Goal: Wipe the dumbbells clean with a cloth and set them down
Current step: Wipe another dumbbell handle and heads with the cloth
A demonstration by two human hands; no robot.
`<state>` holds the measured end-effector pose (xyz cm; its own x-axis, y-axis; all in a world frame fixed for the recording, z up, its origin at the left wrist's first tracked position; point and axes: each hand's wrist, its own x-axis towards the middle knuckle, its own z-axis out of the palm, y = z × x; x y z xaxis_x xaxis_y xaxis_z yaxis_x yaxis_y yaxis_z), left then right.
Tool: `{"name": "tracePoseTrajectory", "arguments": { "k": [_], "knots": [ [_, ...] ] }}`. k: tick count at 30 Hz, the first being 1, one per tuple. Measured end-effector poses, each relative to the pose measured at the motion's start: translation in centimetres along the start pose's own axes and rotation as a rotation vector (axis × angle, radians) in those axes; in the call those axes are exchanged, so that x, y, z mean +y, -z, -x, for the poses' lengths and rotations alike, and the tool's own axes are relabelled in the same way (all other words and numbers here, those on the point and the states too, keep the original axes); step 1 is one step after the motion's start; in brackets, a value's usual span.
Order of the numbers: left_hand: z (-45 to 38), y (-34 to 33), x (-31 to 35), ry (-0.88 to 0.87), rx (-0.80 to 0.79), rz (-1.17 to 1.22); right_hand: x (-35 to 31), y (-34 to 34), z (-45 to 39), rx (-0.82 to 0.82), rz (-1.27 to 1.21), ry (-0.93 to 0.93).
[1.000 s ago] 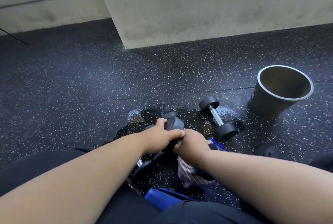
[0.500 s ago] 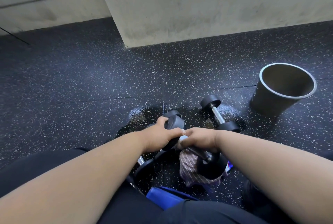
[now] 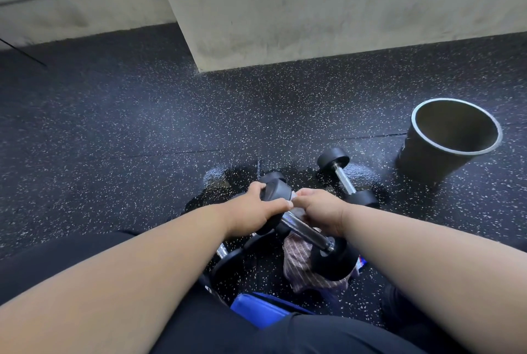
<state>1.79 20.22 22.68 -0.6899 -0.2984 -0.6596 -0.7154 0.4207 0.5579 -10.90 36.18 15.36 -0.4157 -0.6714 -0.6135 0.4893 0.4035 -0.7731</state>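
Two hands held the heavy, stiff dumbbell (image 3: 302, 228): our left (image 3: 253, 211) clasped its head, our right (image 3: 322, 211) pinched cloth (image 3: 302, 265) on the bar.

Floor (image 3: 114, 131) left open; dumbbell (image 3: 346, 181), bucket (image 3: 445, 142) perhaps crowd right.

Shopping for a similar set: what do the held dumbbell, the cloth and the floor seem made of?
Held dumbbell: matte black heads, likely rubber-coated; shiny knurled handle, probably chromed steel. Cloth: thin striped woven fabric, limp and creased. Floor: dark matting with pale flecks and seams, probably rubber tiles.
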Motion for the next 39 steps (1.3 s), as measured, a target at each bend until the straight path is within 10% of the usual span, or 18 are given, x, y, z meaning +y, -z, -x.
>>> {"name": "tracePoseTrajectory", "arguments": {
  "k": [17, 29, 39],
  "knots": [
    [-0.1, -0.7, 0.0, -0.019, -0.002, -0.063, -2.0, -1.2, 0.5, -0.424, -0.028, -0.214],
    [0.1, 0.2, 0.3, -0.027, -0.015, -0.008, -1.1, -0.4, 0.3, -0.123, 0.051, -0.093],
    [-0.5, 0.5, -0.4, 0.013, -0.039, 0.034, -2.8, -0.1, 3.9, 0.023, 0.868, 0.280]
  ]
}}
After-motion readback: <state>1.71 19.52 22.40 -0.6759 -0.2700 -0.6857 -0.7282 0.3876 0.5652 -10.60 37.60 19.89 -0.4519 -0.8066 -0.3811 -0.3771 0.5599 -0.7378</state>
